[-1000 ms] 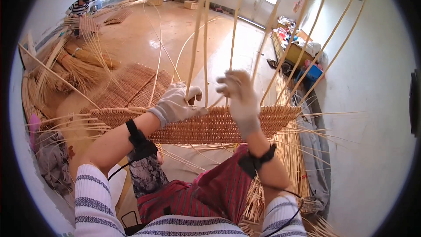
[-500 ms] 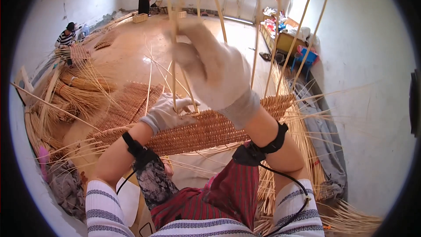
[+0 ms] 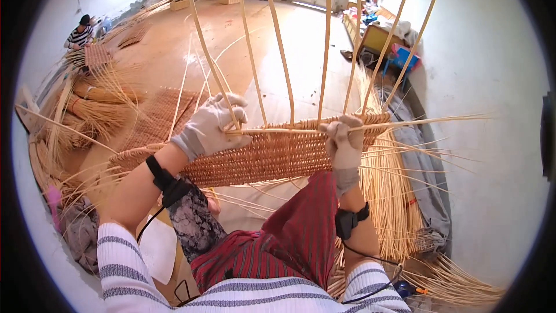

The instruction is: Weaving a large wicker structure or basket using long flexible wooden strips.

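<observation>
Across my lap lies a long woven wicker panel [image 3: 266,159], its upper edge facing away from me. Several pale upright rods [image 3: 282,52] rise from that edge. My left hand [image 3: 211,126], in a whitish glove, is closed at the edge around the foot of the leftmost upright. One wicker rod [image 3: 284,131] is bent flat along the edge, running from the left fingers to my gloved right hand [image 3: 346,145]. The right fingers are closed on this rod, and its thin free end sticks out far to the right.
Bundles of loose rods [image 3: 95,110] and a finished woven panel [image 3: 153,117] lie on the floor at left. More rods [image 3: 388,197] lie at right beside a grey cloth [image 3: 425,179]. A co-worker [image 3: 81,36] sits far left; another person stands at the back. A blue stool [image 3: 403,61] stands right.
My right hand has come down from high in front to the panel's edge at right, laying a rod flat along it. My left hand stays near the edge at left.
</observation>
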The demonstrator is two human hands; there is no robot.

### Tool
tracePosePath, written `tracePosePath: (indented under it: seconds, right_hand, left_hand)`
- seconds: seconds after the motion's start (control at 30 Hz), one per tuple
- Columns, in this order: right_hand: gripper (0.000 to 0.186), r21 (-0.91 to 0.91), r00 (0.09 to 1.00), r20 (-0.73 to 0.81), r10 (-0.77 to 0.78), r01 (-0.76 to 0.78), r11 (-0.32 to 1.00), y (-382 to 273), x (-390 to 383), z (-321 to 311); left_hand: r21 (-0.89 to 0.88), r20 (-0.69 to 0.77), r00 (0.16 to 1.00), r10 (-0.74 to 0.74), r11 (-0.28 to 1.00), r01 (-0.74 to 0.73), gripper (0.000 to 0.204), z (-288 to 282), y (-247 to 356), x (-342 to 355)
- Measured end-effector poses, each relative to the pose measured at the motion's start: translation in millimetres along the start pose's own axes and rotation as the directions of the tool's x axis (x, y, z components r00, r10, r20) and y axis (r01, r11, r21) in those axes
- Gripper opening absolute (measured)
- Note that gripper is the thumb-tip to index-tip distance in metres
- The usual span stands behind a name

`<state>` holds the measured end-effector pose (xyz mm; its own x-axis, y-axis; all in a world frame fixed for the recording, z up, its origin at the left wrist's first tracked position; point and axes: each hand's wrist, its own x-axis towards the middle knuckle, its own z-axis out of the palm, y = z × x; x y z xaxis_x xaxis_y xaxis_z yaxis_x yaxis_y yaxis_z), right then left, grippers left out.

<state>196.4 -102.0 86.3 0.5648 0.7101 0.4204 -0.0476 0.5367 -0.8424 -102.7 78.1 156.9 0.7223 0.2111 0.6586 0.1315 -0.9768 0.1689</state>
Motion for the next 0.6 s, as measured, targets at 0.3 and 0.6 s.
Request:
tracePosePath:
  seconds: [0.3, 0.6]
  right_hand:
    - [0.012, 0.206, 0.992, 0.027, -0.121, 0.112, 0.972, 6.1, 0.5, 15.7]
    - [0.015, -0.044, 0.760, 0.315, -0.569, 0.611, 0.791, -34.0, -65.5, 58.6]
  left_hand:
    - [-0.166, 0.320, 0.880, -0.350, 0.894, 0.416, 0.049, 14.3, 6.9, 18.0]
    - [-0.120, 0.433, 0.790, -0.435, 0.840, 0.529, 0.048, 9.9, 18.8, 21.5]
